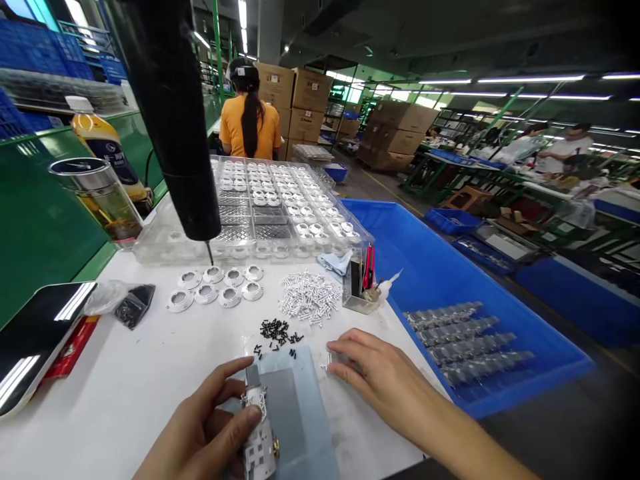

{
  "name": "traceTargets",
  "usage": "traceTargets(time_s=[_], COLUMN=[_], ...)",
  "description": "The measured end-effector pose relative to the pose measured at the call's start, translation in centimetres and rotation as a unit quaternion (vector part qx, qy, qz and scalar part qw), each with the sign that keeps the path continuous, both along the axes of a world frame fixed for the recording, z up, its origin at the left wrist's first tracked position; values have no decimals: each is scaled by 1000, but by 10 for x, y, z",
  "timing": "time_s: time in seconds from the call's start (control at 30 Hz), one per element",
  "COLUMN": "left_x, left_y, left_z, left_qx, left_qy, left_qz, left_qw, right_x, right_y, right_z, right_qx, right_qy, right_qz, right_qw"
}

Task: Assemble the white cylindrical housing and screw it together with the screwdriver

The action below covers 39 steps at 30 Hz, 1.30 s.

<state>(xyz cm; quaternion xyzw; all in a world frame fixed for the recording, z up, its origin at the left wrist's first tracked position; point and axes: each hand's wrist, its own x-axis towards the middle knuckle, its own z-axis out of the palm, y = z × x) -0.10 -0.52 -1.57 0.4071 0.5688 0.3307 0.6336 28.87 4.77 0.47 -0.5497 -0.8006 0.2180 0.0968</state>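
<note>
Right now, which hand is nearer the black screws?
Right. The right hand lies just right of and below the black screws; the left hand is farther down, holding a metal part.

factory assembly floor | trays of metal rings [280,193] | blue bins [440,280] | stacked cartons [310,90] | workers at benches

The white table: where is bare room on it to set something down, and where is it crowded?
Bare: the white table between the black bag, the rings and the left hand. Crowded: near the black screws, white parts and right hand.
</note>
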Motion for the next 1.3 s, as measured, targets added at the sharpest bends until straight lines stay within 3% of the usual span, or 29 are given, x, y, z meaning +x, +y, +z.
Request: traceTargets(time_s=[0.2, 0.43, 0.53, 1.07, 1.3], left_x=[-6, -8, -8, -7, -9], left_y=[-2, 1, 0, 0, -2], left_z=[-6, -15, -15, -16, -14], left_qx=[14, 51, 60, 60, 68], left_qy=[-38, -84, -68, -55, -54], left_qz=[58, 4, 2, -7, -18], left_qw=[997, 995, 996, 997, 996], right_x=[-8, -51, -66, -62, -66], right_y=[-10, -41, -45, -41, -40], right_z=[-8, 0, -4, -20, -23], right_qx=[35, 52, 35, -3, -63], right_qy=[51, 277, 321, 324, 312], right_qz=[18, 167, 180, 195, 140], right_qw=[998, 945, 929, 926, 938])
